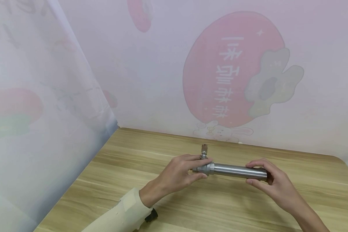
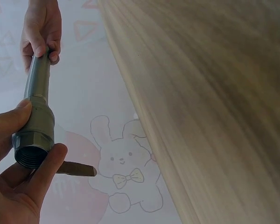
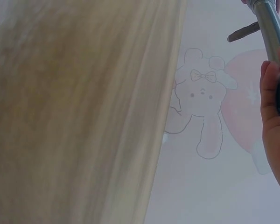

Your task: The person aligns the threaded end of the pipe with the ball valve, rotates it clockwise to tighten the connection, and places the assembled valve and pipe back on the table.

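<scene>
Over the wooden table, a metal tube with a valve at its left end is held from both ends.

The left hand grips the valve, thumb along the near side and fingers on the far side, narrowed round the body; the threaded opening faces left, and a lever sticks out toward the far side. At the tube's right end, the right hand holds it between a near thumb and far fingers. A pale sleeve ends just behind the left hand.
</scene>
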Demonstrator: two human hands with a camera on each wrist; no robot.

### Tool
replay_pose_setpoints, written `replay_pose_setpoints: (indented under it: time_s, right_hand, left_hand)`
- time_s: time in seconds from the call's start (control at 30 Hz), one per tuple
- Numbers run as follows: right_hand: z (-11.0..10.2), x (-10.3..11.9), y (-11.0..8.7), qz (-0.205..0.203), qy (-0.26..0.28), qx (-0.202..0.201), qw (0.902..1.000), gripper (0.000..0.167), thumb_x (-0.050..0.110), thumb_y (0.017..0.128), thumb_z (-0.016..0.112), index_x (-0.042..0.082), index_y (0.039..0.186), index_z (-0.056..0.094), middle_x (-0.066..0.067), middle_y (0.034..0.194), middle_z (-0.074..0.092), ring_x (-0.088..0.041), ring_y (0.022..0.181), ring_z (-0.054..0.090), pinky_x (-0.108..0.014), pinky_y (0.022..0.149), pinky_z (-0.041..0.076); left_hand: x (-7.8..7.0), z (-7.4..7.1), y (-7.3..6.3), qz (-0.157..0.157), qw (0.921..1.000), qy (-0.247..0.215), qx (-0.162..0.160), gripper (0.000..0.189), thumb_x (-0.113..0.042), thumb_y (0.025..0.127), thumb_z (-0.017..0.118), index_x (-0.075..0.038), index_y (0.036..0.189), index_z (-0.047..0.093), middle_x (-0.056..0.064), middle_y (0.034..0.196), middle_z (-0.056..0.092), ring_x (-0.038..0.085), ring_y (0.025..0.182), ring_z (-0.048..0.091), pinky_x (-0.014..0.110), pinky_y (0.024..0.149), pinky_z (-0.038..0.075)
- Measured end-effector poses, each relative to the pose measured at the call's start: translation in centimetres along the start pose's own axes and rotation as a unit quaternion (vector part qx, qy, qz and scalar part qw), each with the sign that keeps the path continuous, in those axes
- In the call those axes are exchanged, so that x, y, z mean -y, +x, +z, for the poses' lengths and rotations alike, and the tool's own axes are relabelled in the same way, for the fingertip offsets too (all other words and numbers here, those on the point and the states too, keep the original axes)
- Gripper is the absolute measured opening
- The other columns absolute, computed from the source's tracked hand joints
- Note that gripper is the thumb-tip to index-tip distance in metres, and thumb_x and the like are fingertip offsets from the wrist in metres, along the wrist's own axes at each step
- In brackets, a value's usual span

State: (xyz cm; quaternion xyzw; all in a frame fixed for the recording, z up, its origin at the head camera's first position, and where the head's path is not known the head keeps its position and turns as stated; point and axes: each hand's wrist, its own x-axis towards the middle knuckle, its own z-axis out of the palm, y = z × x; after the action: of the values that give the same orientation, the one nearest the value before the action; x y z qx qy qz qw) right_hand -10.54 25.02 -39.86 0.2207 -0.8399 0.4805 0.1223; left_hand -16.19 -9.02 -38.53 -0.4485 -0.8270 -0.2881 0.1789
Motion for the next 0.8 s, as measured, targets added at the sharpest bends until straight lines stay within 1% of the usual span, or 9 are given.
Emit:
replay_pose_setpoints:
  time_s: [0.13, 0.43, 0.6, 0.8]
  right_hand:
    - [-0.07, 0.16, -0.01, -0.003, -0.007, -0.005, 1.0000, 0.046, -0.008, 0.088, 0.085, 0.007, 0.130, 0.070, 0.011, 0.121, 0.071, -0.004, 0.093, 0.068, -0.022, 0.070, 0.058]
    - [-0.16, 0.28, -0.06, -0.005, -0.009, -0.012, 0.9999, 0.046, -0.007, 0.088, 0.085, 0.010, 0.130, 0.073, 0.009, 0.118, 0.074, -0.004, 0.091, 0.068, -0.021, 0.069, 0.057]
    - [-0.14, 0.21, -0.09, -0.009, -0.006, -0.014, 0.9998, 0.046, -0.008, 0.088, 0.085, 0.010, 0.129, 0.073, 0.008, 0.118, 0.074, -0.004, 0.091, 0.068, -0.022, 0.068, 0.056]
    - [-0.15, 0.28, -0.17, 0.001, -0.006, -0.013, 0.9999, 0.044, -0.006, 0.090, 0.085, 0.007, 0.130, 0.073, 0.009, 0.117, 0.074, -0.005, 0.089, 0.068, -0.022, 0.067, 0.056]
  left_hand:
    - [-0.02, -0.03, 0.04, 0.004, 1.0000, 0.000, -0.002, 0.053, -0.026, 0.092, 0.090, -0.019, 0.142, 0.075, 0.012, 0.132, 0.079, 0.023, 0.117, 0.079, 0.029, 0.095, 0.065]
    - [-0.17, -0.19, 0.11, -0.003, 1.0000, -0.008, -0.001, 0.051, -0.024, 0.091, 0.090, -0.019, 0.140, 0.076, 0.011, 0.133, 0.079, 0.024, 0.119, 0.078, 0.035, 0.099, 0.065]
    - [-0.15, -0.13, 0.10, -0.003, 1.0000, -0.008, -0.002, 0.051, -0.025, 0.091, 0.091, -0.019, 0.140, 0.076, 0.011, 0.132, 0.079, 0.024, 0.119, 0.078, 0.034, 0.098, 0.066]
    - [-0.03, -0.03, 0.06, 0.003, 1.0000, -0.005, -0.004, 0.052, -0.025, 0.091, 0.090, -0.019, 0.140, 0.076, 0.011, 0.131, 0.079, 0.023, 0.117, 0.079, 0.031, 0.096, 0.066]
